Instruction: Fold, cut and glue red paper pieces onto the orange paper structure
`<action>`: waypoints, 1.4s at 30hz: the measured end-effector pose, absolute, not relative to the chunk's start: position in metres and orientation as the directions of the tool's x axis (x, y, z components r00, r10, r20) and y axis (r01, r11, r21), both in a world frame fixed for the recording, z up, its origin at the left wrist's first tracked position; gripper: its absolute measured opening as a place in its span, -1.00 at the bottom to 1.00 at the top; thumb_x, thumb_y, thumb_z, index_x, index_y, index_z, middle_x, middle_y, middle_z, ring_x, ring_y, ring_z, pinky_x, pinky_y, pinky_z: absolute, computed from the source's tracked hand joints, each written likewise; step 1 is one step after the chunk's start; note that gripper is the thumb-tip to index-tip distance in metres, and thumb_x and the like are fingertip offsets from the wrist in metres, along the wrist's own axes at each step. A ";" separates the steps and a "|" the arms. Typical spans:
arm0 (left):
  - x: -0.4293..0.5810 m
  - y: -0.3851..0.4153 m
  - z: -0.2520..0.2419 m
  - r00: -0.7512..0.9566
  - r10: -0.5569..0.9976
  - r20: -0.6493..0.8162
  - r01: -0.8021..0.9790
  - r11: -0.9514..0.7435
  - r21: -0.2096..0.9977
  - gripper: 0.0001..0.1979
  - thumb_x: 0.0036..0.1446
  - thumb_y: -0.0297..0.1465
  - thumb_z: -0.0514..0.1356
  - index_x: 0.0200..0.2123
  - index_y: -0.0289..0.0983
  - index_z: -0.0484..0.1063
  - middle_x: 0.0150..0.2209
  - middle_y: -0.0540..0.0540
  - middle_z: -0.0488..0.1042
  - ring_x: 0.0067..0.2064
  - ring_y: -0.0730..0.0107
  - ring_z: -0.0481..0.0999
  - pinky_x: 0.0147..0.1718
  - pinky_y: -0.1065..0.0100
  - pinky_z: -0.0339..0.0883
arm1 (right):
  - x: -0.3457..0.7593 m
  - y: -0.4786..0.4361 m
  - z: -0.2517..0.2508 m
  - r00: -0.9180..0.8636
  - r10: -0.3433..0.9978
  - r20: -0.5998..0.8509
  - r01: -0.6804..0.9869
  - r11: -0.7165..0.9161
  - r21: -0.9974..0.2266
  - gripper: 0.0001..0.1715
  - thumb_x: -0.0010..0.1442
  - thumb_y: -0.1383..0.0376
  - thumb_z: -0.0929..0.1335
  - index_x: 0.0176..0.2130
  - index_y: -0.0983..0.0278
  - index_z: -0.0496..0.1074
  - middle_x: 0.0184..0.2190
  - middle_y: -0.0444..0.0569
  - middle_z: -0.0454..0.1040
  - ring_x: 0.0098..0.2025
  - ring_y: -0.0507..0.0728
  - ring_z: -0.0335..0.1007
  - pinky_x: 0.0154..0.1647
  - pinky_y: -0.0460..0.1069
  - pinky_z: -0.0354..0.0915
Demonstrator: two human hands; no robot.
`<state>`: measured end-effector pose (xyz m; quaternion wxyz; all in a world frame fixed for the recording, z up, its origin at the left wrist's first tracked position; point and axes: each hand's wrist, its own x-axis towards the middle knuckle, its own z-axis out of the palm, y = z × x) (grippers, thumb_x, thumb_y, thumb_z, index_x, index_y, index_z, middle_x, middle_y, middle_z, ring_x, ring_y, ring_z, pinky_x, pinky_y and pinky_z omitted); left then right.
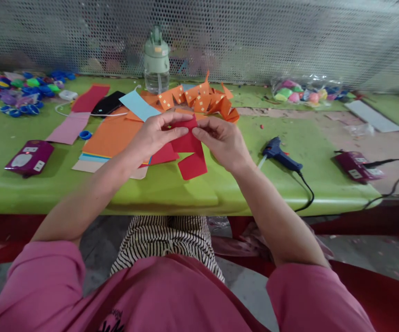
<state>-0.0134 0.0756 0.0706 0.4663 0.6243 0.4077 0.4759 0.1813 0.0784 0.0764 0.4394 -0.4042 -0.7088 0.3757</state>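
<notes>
Both hands hold a folded strip of red paper (189, 152) just above the green table (171, 191). My left hand (156, 133) pinches its upper left part, fingers closed over the top fold. My right hand (222, 140) pinches the same strip from the right, thumb and fingers pressed on it. The strip's lower end hangs down toward the table's front edge. Under and behind the hands lies a stack of orange paper sheets (111, 136), with a light blue strip (139, 106) on top.
Folded orange pieces with white dots (202, 99) sit behind the hands. A blue glue gun (280, 154) lies to the right, a maroon power strip (356, 167) beyond it. A water bottle (156, 60), pink paper (69, 127), another maroon box (29, 157) and plastic caps (22, 92) stand left.
</notes>
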 end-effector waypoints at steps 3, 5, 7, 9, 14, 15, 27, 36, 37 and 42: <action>-0.011 0.070 0.073 0.199 0.964 0.178 0.074 -0.196 0.978 -0.74 0.15 -0.37 0.36 -0.06 -0.19 0.60 -0.07 -0.05 0.62 -0.01 0.24 0.58 0.01 0.24 0.45 | 0.180 0.073 0.078 -0.303 0.869 0.391 0.268 0.471 -0.840 -0.78 0.24 0.09 0.44 -0.30 0.19 0.56 -0.36 -0.14 0.49 -0.32 0.06 0.31 -0.25 -0.01 0.24; -0.011 0.067 0.074 0.194 0.967 0.164 0.086 -0.184 0.979 -0.76 0.17 -0.34 0.36 -0.07 -0.18 0.61 -0.11 -0.04 0.63 -0.03 0.23 0.59 -0.03 0.24 0.46 | 0.179 0.070 0.079 -0.303 0.859 0.412 0.279 0.494 -0.824 -0.81 0.26 0.13 0.42 -0.28 0.19 0.56 -0.35 -0.14 0.50 -0.33 0.06 0.31 -0.24 -0.01 0.23; -0.011 0.067 0.074 0.209 0.963 0.173 0.092 -0.195 0.976 -0.77 0.19 -0.31 0.35 -0.07 -0.18 0.61 -0.11 -0.04 0.63 -0.02 0.23 0.58 -0.02 0.24 0.47 | 0.178 0.068 0.080 -0.314 0.849 0.425 0.308 0.515 -0.800 -0.84 0.28 0.17 0.40 -0.27 0.19 0.56 -0.34 -0.14 0.50 -0.34 0.05 0.31 -0.23 -0.01 0.23; -0.013 0.068 0.072 0.235 0.954 0.188 0.093 -0.214 0.972 -0.78 0.21 -0.27 0.33 -0.08 -0.16 0.61 -0.11 -0.04 0.63 0.00 0.23 0.58 -0.02 0.24 0.47 | 0.177 0.067 0.081 -0.330 0.834 0.442 0.340 0.542 -0.769 -0.86 0.29 0.22 0.38 -0.25 0.20 0.55 -0.33 -0.13 0.51 -0.35 0.04 0.31 -0.22 -0.01 0.25; -0.018 0.072 0.065 0.286 0.940 0.187 0.159 -0.239 0.958 -0.74 0.21 -0.12 0.31 -0.17 -0.15 0.63 -0.25 -0.01 0.62 -0.08 0.25 0.59 -0.14 0.33 0.47 | 0.175 0.063 0.083 -0.331 0.829 0.451 0.406 0.556 -0.725 -0.88 0.28 0.25 0.38 -0.30 0.20 0.53 -0.37 -0.12 0.52 -0.36 0.07 0.33 -0.22 0.02 0.27; -0.019 0.072 0.064 0.290 0.940 0.182 0.176 -0.239 0.955 -0.72 0.20 -0.10 0.31 -0.19 -0.15 0.63 -0.27 -0.01 0.62 -0.11 0.27 0.59 -0.17 0.35 0.46 | 0.175 0.063 0.082 -0.314 0.836 0.450 0.417 0.547 -0.726 -0.88 0.27 0.26 0.39 -0.32 0.21 0.52 -0.39 -0.12 0.51 -0.37 0.07 0.33 -0.24 0.02 0.27; -0.017 0.074 0.065 0.340 0.939 0.055 0.178 -0.122 0.977 -0.76 0.27 -0.20 0.26 -0.25 -0.25 0.59 -0.38 -0.02 0.56 -0.35 0.42 0.56 -0.37 0.43 0.46 | 0.180 0.072 0.069 -0.252 0.868 0.427 0.381 0.495 -0.781 -0.75 0.20 0.20 0.46 -0.12 0.24 0.52 -0.38 -0.14 0.54 -0.35 0.06 0.43 -0.25 0.03 0.34; -0.015 0.078 0.059 0.376 0.922 0.097 0.205 -0.185 0.961 -0.73 0.31 -0.18 0.21 -0.29 -0.24 0.56 -0.40 0.00 0.55 -0.35 0.41 0.57 -0.33 0.41 0.44 | 0.180 0.071 0.068 -0.252 0.870 0.424 0.383 0.492 -0.782 -0.78 0.21 0.11 0.45 -0.28 0.22 0.52 -0.37 -0.10 0.59 -0.33 0.10 0.47 -0.28 0.04 0.39; -0.015 0.079 0.057 0.378 0.919 0.113 0.214 -0.205 0.955 -0.73 0.31 -0.17 0.22 -0.28 -0.24 0.56 -0.39 0.00 0.56 -0.34 0.41 0.56 -0.32 0.40 0.43 | 0.180 0.071 0.068 -0.253 0.872 0.418 0.385 0.488 -0.784 -0.77 0.20 0.11 0.45 -0.29 0.22 0.52 -0.37 -0.10 0.58 -0.34 0.09 0.46 -0.28 0.03 0.38; -0.016 0.079 0.055 0.381 0.903 0.201 0.273 -0.317 0.908 -0.76 0.32 -0.20 0.20 -0.26 -0.23 0.56 -0.36 0.01 0.54 -0.29 0.41 0.53 -0.27 0.40 0.35 | 0.181 0.071 0.068 -0.244 0.870 0.428 0.395 0.492 -0.776 -0.81 0.19 0.15 0.46 -0.31 0.23 0.53 -0.38 -0.11 0.54 -0.34 0.06 0.41 -0.31 0.00 0.33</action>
